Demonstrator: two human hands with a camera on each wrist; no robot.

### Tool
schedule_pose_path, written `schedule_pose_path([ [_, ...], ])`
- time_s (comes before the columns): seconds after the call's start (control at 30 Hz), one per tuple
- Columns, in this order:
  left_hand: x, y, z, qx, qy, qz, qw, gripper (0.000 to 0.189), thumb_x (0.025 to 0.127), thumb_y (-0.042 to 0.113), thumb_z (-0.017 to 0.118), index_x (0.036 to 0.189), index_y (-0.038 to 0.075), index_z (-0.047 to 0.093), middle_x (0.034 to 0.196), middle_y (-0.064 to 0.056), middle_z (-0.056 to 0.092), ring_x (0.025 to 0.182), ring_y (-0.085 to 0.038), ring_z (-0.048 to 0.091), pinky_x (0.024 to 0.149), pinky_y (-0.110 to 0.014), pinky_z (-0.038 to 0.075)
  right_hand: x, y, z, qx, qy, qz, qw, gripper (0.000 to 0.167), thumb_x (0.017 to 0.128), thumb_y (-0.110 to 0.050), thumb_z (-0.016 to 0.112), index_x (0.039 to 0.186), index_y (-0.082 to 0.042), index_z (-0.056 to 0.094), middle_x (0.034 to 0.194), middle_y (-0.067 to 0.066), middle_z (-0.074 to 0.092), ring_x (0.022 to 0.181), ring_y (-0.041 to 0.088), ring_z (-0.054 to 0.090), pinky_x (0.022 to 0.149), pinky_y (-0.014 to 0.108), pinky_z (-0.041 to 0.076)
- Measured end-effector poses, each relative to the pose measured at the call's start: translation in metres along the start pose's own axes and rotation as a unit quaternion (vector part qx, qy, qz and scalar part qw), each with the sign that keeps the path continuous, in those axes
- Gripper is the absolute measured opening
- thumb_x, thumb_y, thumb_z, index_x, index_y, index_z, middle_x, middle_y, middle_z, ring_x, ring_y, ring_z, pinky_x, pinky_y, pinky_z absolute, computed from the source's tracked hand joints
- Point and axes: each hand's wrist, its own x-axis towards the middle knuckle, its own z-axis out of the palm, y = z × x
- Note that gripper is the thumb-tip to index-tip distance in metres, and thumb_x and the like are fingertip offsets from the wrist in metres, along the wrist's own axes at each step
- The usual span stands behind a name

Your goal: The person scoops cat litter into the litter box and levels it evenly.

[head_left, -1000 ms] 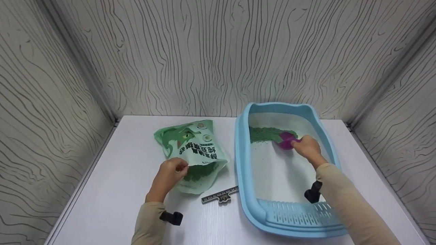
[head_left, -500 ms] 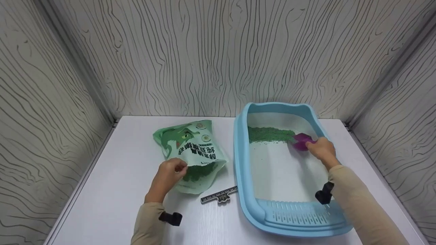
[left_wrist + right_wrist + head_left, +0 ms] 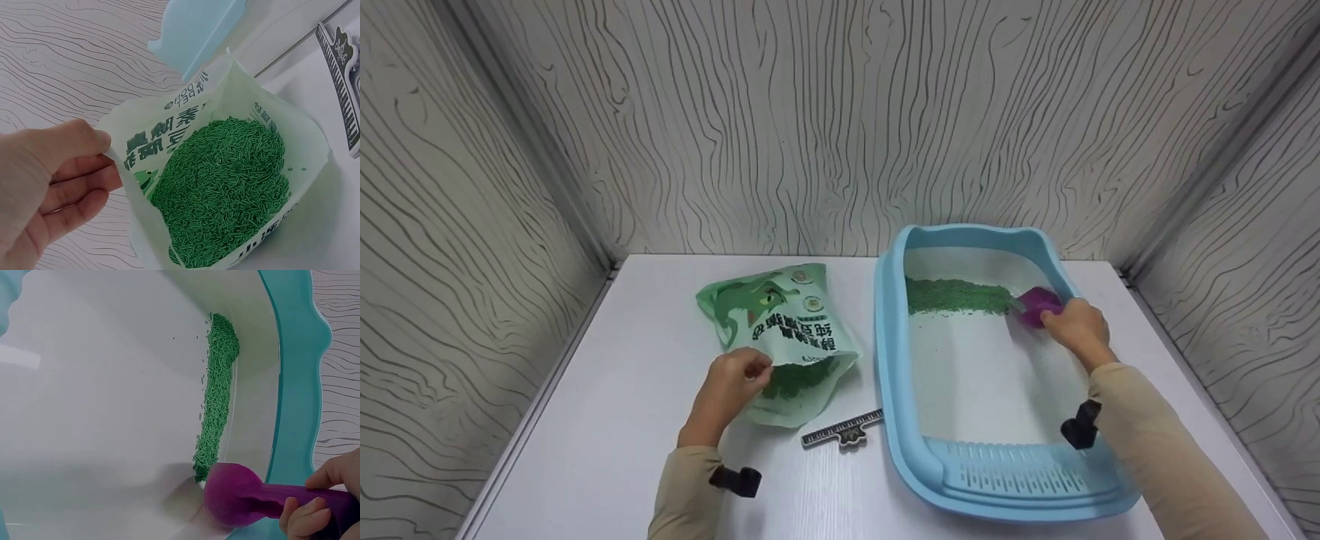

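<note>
My left hand [image 3: 735, 379] pinches the upper edge of the opened mouth of a green cat litter bag [image 3: 780, 322], which lies on the table. Inside it, green litter pellets [image 3: 225, 180] show in the left wrist view. My right hand [image 3: 1078, 330] grips the handle of a purple scoop [image 3: 233, 492] over the far right of a blue litter box [image 3: 891, 360]. The scoop's bowl is tilted toward the box floor. A band of green pellets [image 3: 956, 296] runs along the far end of the box, stopping beside the scoop.
A dark, ruler-like piece [image 3: 844, 431] with a bear-shaped ornament lies between bag and box, its right end against the box. Slots pierce the box's near ledge [image 3: 1020, 472]. Patterned panels [image 3: 780, 135] stand behind and at both sides of the white table [image 3: 615, 390].
My right hand has moved right with the scoop, toward the box's right wall. The pellet band now reaches farther right. My left hand keeps its pinch on the bag.
</note>
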Motion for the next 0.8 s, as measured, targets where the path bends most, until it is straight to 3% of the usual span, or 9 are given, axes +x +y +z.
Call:
schedule_pose_path([
  [0.27,-0.001,0.000,0.000,0.010,-0.010,-0.004,0.9999,0.006,0.080,-0.002,0.071,0.082,0.003,0.070,0.077,-0.007,0.070,0.069,-0.014,0.065,0.063,-0.024,0.056,0.001,-0.001,0.006,-0.041,0.028,-0.050,0.9975,0.030,0.091,-0.023,0.053,0.073,0.002,0.053,0.068,0.014,0.052,0.066,0.027,0.050,0.059,0.035,0.040],
  [0.63,0.000,0.001,0.001,-0.008,-0.014,-0.007,0.9998,0.005,0.080,-0.003,0.070,0.084,0.001,0.070,0.080,-0.009,0.071,0.071,-0.016,0.067,0.065,-0.024,0.057,0.002,-0.005,0.021,-0.076,0.004,-0.114,0.9906,0.027,0.092,-0.017,0.054,0.073,0.001,0.051,0.066,0.010,0.051,0.061,0.022,0.047,0.053,0.029,0.037],
  [0.8,0.000,0.000,0.000,-0.007,-0.016,-0.009,0.9998,0.006,0.080,-0.003,0.070,0.085,0.001,0.071,0.080,-0.009,0.071,0.072,-0.016,0.067,0.065,-0.024,0.057,0.001,-0.007,0.021,-0.056,0.008,-0.116,0.9916,0.026,0.093,-0.017,0.053,0.082,0.007,0.054,0.069,0.014,0.053,0.062,0.022,0.048,0.053,0.029,0.038],
])
